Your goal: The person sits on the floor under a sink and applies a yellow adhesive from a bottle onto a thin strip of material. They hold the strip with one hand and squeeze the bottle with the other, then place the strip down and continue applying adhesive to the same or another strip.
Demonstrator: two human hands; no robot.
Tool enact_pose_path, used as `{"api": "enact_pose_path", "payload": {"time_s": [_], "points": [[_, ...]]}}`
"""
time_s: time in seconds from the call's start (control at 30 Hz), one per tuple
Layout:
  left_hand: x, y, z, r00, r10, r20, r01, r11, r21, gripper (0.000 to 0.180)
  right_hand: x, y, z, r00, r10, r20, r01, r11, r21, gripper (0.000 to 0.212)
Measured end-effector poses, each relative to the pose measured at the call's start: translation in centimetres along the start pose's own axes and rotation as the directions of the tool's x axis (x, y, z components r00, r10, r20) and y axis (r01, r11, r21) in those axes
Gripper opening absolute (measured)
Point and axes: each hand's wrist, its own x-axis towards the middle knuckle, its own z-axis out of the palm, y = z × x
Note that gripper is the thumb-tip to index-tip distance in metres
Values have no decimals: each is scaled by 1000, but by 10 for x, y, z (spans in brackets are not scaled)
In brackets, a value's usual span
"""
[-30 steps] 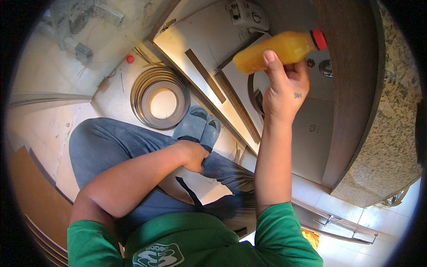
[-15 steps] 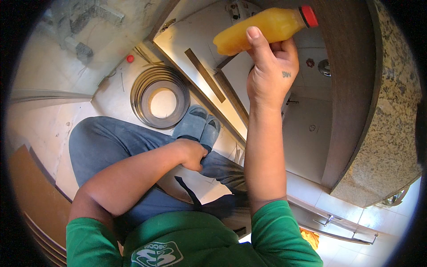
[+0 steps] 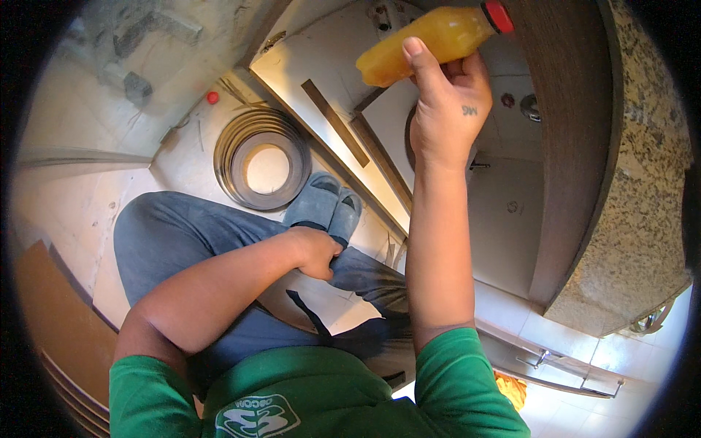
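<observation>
My right hand (image 3: 451, 109) is raised at the upper right, its thumb and fingers closed round a clear plastic bottle (image 3: 454, 33) of cloudy yellow-orange liquid. The bottle lies nearly level, with its red cap (image 3: 499, 16) on and pointing right. Across my lap, my left hand (image 3: 315, 252) rests at the lower trouser leg (image 3: 361, 274) just behind my grey slippers (image 3: 321, 201). Its fingers are curled, and their tips are partly hidden against the cloth.
A coil of dark strip (image 3: 232, 157) lies on the floor near my feet, with a loose red cap (image 3: 212, 97) beyond it. An open cabinet (image 3: 504, 219) under a speckled stone countertop (image 3: 613, 241) stands on the right. Brown boards (image 3: 62, 314) are at the left.
My right hand has moved slightly up and to the right, and the bottle's capped end has shifted a little up and left. My left hand has stayed in place.
</observation>
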Motion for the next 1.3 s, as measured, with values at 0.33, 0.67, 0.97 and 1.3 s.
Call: {"api": "enact_pose_path", "payload": {"time_s": [0.33, 0.67, 0.97, 1.3], "points": [[-5, 4, -4, 1000, -23, -1, 23, 1000, 0, 56, -29, -9, -35, 972, 105, -210, -133, 984, -120, 43], [1, 0, 1, 1000, -15, -14, 15, 1000, 8, 62, -5, -6, 2, 996, 85, -26, -83, 995, 54, 33], [1, -2, 2, 1000, -16, -5, 16, 1000, 7, 64, -19, -13, -5, 989, 114, -97, -113, 993, 10, 34], [1, 1, 3, 999, -34, -21, 35, 999, 34, 58, -10, -8, 6, 994, 99, -40, -97, 995, 36, 30]]}}
